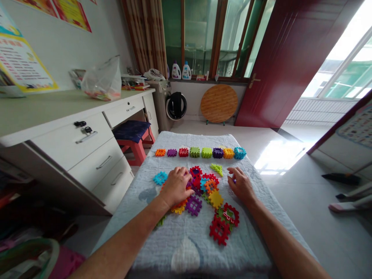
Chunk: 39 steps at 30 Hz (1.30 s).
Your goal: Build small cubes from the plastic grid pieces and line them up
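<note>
A loose pile of interlocking plastic tiles lies on the cloth-covered table. My left hand [177, 186] rests over the pile's left side, thumb and bent fingers apart, touching purple tiles there. Below its thumb lies a purple window tile [193, 205]. My right hand [241, 185] is right of the pile, its fingers curled round a small purple piece [234, 181], mostly hidden. Nearby are a lime triangular tile [216, 169], a yellow tile [215, 199], an orange tile [210, 186] and a red tile [219, 230]. A blue tile [160, 178] sits left of my left hand.
Along the table's far part runs a row of tile stacks or blocks, from an orange one [160, 152] to a blue one [240, 153]. A white desk [69, 112] and a red stool [136, 149] stand left. Beyond are a washing machine [162, 104] and a round wooden board [219, 102].
</note>
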Each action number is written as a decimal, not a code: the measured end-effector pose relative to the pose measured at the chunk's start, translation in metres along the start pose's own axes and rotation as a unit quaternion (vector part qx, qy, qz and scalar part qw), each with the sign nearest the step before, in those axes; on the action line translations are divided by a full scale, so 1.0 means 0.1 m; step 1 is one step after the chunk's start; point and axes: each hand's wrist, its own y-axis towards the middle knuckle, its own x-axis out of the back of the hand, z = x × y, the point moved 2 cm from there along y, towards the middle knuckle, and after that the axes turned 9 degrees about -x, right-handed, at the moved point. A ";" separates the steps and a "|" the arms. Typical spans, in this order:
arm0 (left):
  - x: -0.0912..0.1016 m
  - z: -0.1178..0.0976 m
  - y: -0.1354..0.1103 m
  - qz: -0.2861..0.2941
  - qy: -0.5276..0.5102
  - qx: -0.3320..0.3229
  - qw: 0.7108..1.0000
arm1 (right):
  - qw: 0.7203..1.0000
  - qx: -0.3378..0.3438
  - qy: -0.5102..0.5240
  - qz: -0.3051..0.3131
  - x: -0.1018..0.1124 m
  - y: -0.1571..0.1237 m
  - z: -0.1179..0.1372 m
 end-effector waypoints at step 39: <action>-0.08 0.66 0.46 0.085 -0.076 0.043 0.993 | 0.990 0.033 -0.111 0.084 -0.05 -0.03 0.12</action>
